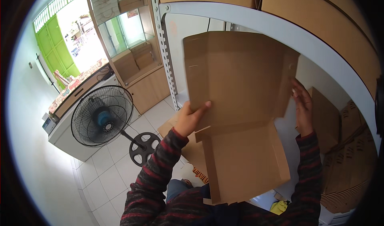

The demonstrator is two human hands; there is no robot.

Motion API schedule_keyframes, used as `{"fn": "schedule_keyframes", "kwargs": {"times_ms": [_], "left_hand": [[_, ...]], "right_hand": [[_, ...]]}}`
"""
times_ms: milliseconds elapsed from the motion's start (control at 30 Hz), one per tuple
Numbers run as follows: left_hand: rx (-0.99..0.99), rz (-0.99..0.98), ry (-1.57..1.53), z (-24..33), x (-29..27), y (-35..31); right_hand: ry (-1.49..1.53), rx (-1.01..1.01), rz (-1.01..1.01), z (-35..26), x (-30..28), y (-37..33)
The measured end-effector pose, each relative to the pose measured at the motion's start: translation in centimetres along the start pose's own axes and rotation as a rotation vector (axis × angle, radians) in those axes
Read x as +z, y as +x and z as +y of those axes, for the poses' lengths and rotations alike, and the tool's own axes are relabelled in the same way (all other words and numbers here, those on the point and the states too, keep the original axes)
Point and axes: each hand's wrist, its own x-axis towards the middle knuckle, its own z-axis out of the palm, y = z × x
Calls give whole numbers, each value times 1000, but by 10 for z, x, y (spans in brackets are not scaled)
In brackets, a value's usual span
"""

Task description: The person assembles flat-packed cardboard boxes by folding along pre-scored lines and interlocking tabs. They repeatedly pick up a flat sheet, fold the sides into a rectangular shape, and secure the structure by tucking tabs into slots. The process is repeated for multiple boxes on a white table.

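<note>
A: Left hand (191,120) is pinching the cardboard box (240,106)'s left edge, thumb clamped in front; right hand (303,108) is gripping its right flap.

B: Box is hanging unfinished, right of the fan (102,116): walls half-raised, lid open.

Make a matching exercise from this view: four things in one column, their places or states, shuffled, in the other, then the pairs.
1. cardboard box
2. left hand
3. right hand
4. pedestal fan

a. stands on the tiled floor
b. on the box's right side flap
c. half folded, held up in the air
d. thumb on the box's left edge

Pairs: 1-c, 2-d, 3-b, 4-a
</note>
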Motion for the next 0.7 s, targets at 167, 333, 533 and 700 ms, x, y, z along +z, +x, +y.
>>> {"fn": "schedule_keyframes", "kwargs": {"times_ms": [167, 333, 533, 700], "left_hand": [[135, 355, -161, 3, -33, -30], [213, 622, -191, 5, -46, -50], [206, 838, -385, -10, -23, -69], [328, 753, 122, -28, -42, -82]], "right_hand": [[-116, -66, -79, -17, 6, 1], [-314, -93, -188, -26, 11, -5], [-521, -207, -611, -60, 42, -24], [-499, -155, -986, -72, 64, -46]]}}
